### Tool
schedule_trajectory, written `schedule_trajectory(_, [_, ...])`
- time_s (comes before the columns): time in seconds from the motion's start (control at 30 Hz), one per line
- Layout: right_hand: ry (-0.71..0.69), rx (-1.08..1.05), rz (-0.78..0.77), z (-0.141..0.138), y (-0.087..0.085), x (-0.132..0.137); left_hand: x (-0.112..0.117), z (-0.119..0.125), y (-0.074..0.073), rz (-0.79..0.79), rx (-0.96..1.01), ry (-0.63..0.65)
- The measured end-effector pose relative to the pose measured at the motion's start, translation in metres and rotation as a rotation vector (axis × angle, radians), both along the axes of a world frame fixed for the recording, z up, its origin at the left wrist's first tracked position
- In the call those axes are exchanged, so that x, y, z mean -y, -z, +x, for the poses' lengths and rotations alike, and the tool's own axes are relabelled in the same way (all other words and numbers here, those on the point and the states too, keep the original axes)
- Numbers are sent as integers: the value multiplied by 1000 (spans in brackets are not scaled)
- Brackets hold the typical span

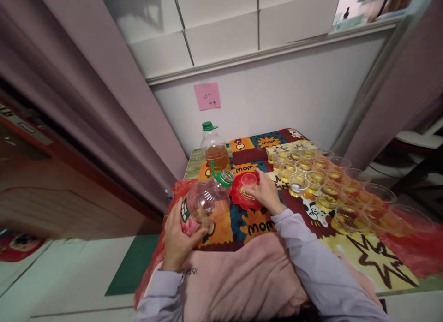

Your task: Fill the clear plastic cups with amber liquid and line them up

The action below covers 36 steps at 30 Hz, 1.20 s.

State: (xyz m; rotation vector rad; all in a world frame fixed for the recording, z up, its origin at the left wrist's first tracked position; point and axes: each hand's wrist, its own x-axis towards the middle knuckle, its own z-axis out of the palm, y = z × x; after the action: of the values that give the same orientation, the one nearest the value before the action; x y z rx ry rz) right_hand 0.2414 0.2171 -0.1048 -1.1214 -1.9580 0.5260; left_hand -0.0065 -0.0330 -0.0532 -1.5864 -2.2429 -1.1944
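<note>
My left hand [182, 236] is wrapped round a large clear plastic bottle [207, 199] with a pink label and a green handle ring. The bottle leans to the right, its uncapped mouth towards a red scalloped plate [242, 203]. On this plate is a small clear plastic cup [248, 179]. My right hand [266, 190] has its thumb and fingers closed about the cup's side. Behind stands a second bottle [217, 156], upright, green-capped and partly full of amber liquid. Rows of clear cups [315, 179] with yellowish liquid fill the table's right side.
A patterned cloth with "WOW" lettering [258, 225] covers the table. Red plastic sheeting [155, 248] hangs at the left edge. A pink note [207, 96] is stuck to the white wall behind. Curtains [114, 82] flank the table.
</note>
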Motion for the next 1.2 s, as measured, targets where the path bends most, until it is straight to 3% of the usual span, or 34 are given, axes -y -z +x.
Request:
schedule_trajectory(0.2, [-42, 148, -54, -4, 3, -5, -2, 3, -1, -25, -37, -14])
schedule_trajectory(0.4, [-65, 161, -51, -2, 3, -2, -6, 2, -2, -51, -72, -16])
schedule_trajectory(0.57, [-48, 101, -7, 0, 4, 2, -7, 3, -5, -69, -87, -33])
schedule_trajectory(0.7, [-63, -182, 29, -1, -11, 15, -8, 3, -4, -108, -120, -5])
schedule_trajectory(0.77, [-200, -398, -95, -7, -18, 29, -11, 4, -2, -108, -143, -1])
schedule_trajectory(0.9, [-611, -736, -590, -27, -22, 62, -17, 11, -4, -98, -169, 25])
schedule_trajectory(0.97, [-679, -803, -786, -33, -23, 73, -19, 14, -8, -115, -136, 65])
schedule_trajectory(1.03, [-681, -846, -902, -34, -24, 77, -18, 14, -12, -109, -27, 125])
schedule_trajectory(1.1, [-670, -897, -962, -32, -24, 77, -16, 9, -14, 0, 236, 128])
schedule_trajectory(1.2, [-639, -950, -1013, -31, -23, 75, -12, -6, -5, 329, 856, -73])
